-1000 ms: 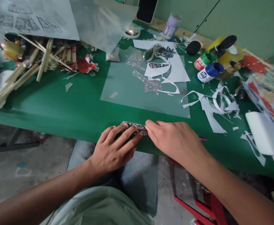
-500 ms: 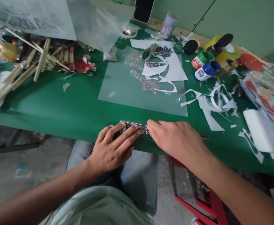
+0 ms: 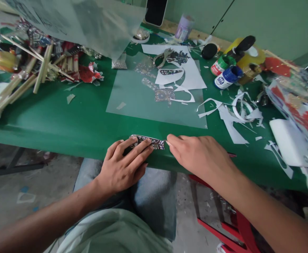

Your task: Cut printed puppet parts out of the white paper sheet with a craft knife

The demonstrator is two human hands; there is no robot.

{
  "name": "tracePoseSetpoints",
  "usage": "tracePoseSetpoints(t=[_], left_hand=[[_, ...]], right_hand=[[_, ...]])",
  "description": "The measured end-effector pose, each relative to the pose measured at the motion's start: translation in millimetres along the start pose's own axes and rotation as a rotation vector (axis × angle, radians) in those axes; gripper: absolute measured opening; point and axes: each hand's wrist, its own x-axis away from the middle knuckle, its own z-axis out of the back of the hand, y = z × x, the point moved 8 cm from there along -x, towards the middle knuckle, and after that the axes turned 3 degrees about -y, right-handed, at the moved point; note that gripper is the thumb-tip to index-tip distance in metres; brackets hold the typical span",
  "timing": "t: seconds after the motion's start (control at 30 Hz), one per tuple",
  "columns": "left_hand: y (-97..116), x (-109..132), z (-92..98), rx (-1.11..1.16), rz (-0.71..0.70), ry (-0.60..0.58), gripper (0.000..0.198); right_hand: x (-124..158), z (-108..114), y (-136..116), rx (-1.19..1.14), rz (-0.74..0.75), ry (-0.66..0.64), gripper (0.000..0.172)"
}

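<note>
My left hand (image 3: 127,161) lies with fingers stretched over a patterned strip (image 3: 157,144), dark with white, brown and purple markings, pressing it on the green table near its front edge. The fingers cover much of the strip. My right hand (image 3: 198,151) is closed just right of the strip's end, pinching a slim tool (image 3: 165,141) whose thin tip shows at the fingertips. Its kind is hidden by the fingers. A dark red stick end (image 3: 232,154) shows beyond the hand; I cannot tell whether it belongs to the tool.
Behind the hands a translucent sheet (image 3: 132,110) carries cut-outs, white paper (image 3: 194,75) and pliers (image 3: 158,60). Paint jars (image 3: 226,79), paper scraps (image 3: 230,126) and a white charger-like block (image 3: 290,144) are right. Wooden sticks (image 3: 41,70) are heaped left. A large sheet (image 3: 90,24) hangs in front.
My right hand has moved slightly away from the strip's right end, so more of that end and a small gap show. The left hand stays pressed on the strip. The view has shifted slightly.
</note>
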Motion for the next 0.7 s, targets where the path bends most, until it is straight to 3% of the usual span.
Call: tracePoseSetpoints(t=[0.2, 0.33, 0.43, 0.53, 0.63, 0.7], left_hand=[[-3, -8, 5.5, 0.024, 0.003, 0.006, 0.032], [-8, -20, 12.7, 0.095, 0.032, 0.023, 0.018], [-12, -23, 14.8, 0.128, 0.100, 0.045, 0.012], [-21, -23, 14.0, 0.170, 0.201, 0.035, 0.021], [-31, -26, 12.0, 0.153, 0.280, -0.040, 0.036], [-37, -29, 12.0, 0.104, 0.316, -0.095, 0.034]], right_hand=[[3, -8, 10, -0.098, -0.066, -0.040, 0.024], [5, -5, 10, -0.367, -0.221, 0.092, 0.027], [6, -4, -3, -0.515, -0.286, 0.161, 0.029], [2, -9, -14, -0.573, -0.354, 0.089, 0.023], [0, -13, -16, -0.640, -0.432, -0.009, 0.015], [-1, -11, -15, -0.691, -0.464, -0.021, 0.012]])
